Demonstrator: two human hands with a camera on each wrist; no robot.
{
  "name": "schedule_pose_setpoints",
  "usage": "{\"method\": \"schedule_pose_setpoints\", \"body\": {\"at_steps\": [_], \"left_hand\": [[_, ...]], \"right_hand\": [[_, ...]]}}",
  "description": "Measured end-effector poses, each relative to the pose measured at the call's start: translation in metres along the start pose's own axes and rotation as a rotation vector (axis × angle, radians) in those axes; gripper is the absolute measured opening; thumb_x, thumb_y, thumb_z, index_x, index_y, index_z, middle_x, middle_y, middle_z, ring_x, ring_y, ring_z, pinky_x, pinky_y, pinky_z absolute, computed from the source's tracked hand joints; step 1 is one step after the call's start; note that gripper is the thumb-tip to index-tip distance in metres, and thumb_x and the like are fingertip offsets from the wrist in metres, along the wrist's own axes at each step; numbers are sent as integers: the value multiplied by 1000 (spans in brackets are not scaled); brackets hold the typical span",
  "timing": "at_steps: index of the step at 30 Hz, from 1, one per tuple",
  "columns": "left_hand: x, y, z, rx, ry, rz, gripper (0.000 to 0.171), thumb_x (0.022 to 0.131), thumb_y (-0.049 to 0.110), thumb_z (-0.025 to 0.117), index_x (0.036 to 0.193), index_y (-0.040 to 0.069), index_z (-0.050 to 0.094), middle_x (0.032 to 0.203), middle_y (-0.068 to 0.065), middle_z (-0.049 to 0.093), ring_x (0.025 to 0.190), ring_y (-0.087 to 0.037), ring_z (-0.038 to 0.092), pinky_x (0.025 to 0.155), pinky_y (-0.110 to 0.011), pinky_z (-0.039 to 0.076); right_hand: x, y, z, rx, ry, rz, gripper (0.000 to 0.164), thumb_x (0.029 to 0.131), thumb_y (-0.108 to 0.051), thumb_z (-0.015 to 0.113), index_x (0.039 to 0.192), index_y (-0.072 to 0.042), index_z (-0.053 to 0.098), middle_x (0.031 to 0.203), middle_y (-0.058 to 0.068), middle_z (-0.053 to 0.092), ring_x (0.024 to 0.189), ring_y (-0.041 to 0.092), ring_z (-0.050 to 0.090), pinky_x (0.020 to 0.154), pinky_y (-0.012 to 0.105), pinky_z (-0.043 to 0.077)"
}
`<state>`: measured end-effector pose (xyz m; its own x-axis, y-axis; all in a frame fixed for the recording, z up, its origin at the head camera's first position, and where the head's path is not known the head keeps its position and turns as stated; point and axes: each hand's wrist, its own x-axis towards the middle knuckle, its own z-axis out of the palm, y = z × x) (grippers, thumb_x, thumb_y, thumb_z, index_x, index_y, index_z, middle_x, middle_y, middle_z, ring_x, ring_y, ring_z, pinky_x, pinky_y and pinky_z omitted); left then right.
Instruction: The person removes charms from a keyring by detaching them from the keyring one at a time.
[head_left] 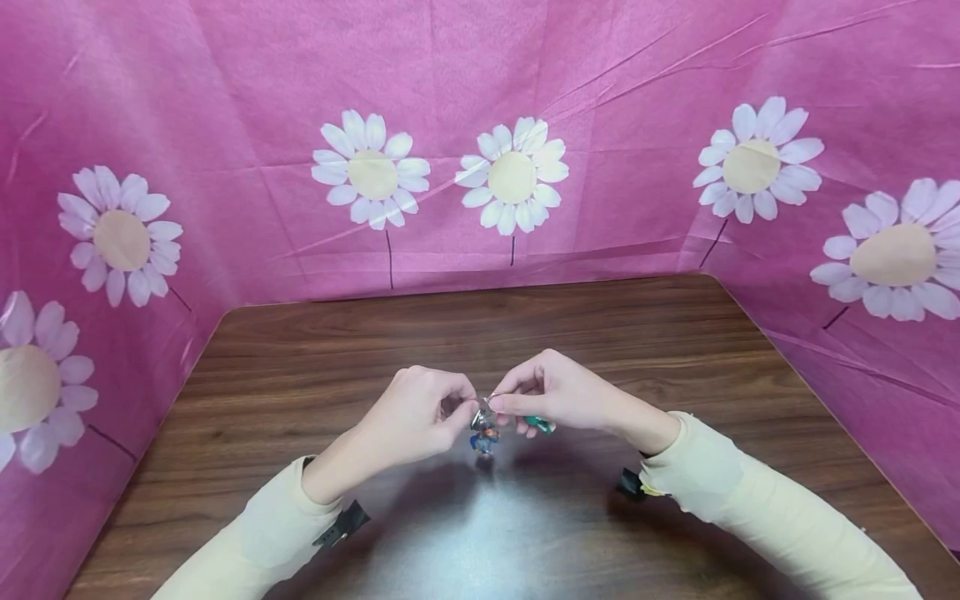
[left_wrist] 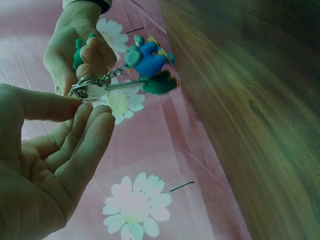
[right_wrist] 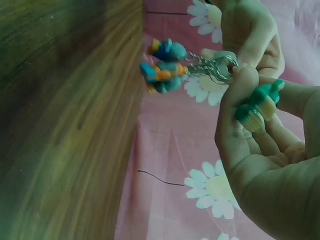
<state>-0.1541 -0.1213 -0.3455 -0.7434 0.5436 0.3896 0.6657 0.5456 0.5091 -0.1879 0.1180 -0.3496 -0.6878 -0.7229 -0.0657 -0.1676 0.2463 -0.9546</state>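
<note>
A brown wood-grain table (head_left: 600,333) shines near its front; pink cloth (head_left: 247,67) with large white daisies (head_left: 372,174) stands behind and on both sides of it. Above the table's middle, a person's left hand (head_left: 412,417) and right hand (head_left: 566,396) pinch a metal keyring (left_wrist: 82,89) between thumb and fingertips, small blue figures (head_left: 484,442) dangling from it.

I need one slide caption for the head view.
Left hand and right hand pinch figurine keychains above a wooden table, flowered pink cloth behind.
</note>
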Motion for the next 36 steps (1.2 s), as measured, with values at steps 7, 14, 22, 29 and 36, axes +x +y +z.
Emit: {"method": "schedule_pose_setpoints", "body": {"at_steps": [7,14,22,29,36], "left_hand": [[2,-4,0,60,-2,49,12,81,8,67,73,18,68,59,17,54,52,4,45,50,-19,42],[3,-9,2,40,26,66,9,84,10,69,78,17,72,61,16,56,53,3,46,48,-19,42],[2,-20,1,-394,-2,-178,6,97,13,66,94,10,71,77,1,70,63,-11,66,57,-29,58],[5,-27,-3,-608,-49,-317,19,102,19,62,103,1,70,85,-10,72,70,-35,71,61,-40,62],[6,-31,-7,-490,-69,-250,12,101,18,64,97,8,69,75,-7,70,62,-29,69,54,-33,59]], "right_hand": [[4,-2,-1,-19,-5,19,20,97,-20,71,99,-1,76,80,13,72,58,17,62,44,21,44],[11,0,2,65,39,52,20,99,-21,69,99,-2,73,82,20,72,57,16,62,44,21,44],[15,-2,-3,190,111,69,26,99,-23,68,94,2,65,81,19,70,54,16,62,42,21,42],[17,-2,-4,190,97,88,28,100,-20,66,94,7,62,80,18,70,54,16,61,45,22,45],[16,1,-3,163,49,116,24,100,-23,67,95,0,66,83,17,71,56,16,63,45,20,42]]}}
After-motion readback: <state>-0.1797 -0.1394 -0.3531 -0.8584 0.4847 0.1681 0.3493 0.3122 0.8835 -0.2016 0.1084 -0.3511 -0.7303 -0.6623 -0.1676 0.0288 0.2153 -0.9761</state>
